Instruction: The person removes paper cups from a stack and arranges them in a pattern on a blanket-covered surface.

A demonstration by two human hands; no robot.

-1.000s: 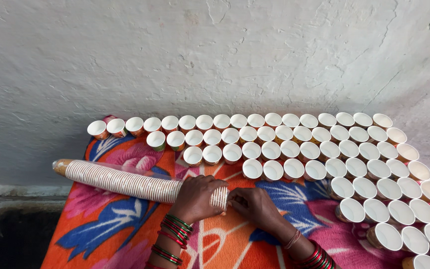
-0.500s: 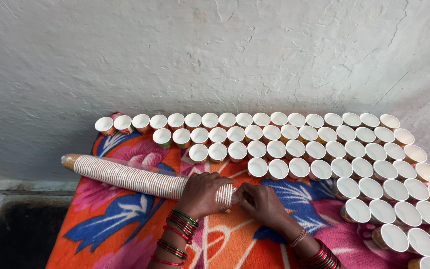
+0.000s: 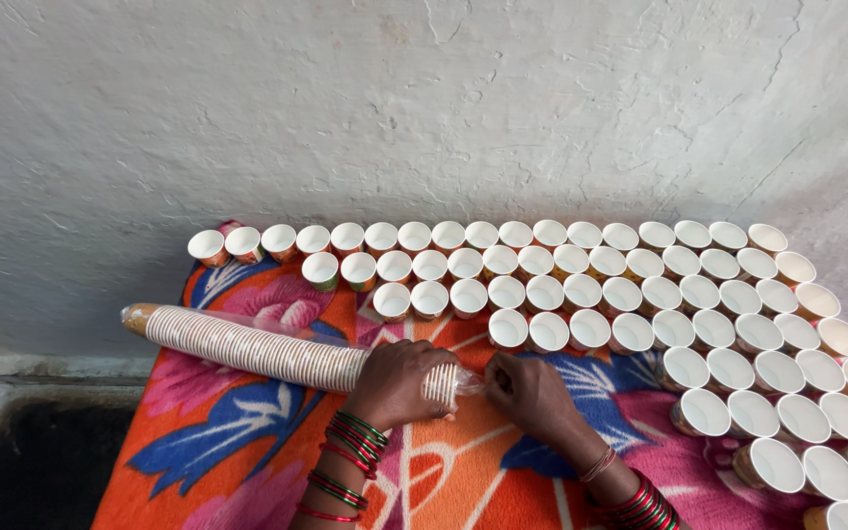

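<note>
Item: long nested stack of small paper cups in a clear plastic sleeve (image 3: 247,348). Lies on its side across the left half of the surface, closed brown end far left, open end toward the middle.

Left hand (image 3: 399,383): wrapped over the stack close to its open end, fingers curled around the sleeve and pressing it down onto the cloth. Green and red bangles at the wrist.

Right hand (image 3: 532,391): just beside the open end, fingers pinched narrow on the loose clear plastic at the mouth of the sleeve (image 3: 470,381). Whether a cup is caught in that pinch cannot be told. Red and green bangles here too.

Surface: bright floral cloth in orange, pink and blue (image 3: 247,432), set against a rough whitewashed wall (image 3: 424,108).

Also present: many single white-lined paper cups standing upright in rows (image 3: 640,294), mouths up, running along the wall and filling the right side. The nearest of them stand close above both hands.

Risks, as judged:
- The stack is round and rests only on soft cloth; if the left hand slackens, it could roll toward the near edge.
- A sharp tug on the thin plastic could tear it or pull several cups out at once, scattering them.
- The standing cups are light and packed rim to rim; a knuckle or bangle brushing the nearest row could topple one and set off its neighbours.
- Nested cups may stick and come away in pairs.
</note>
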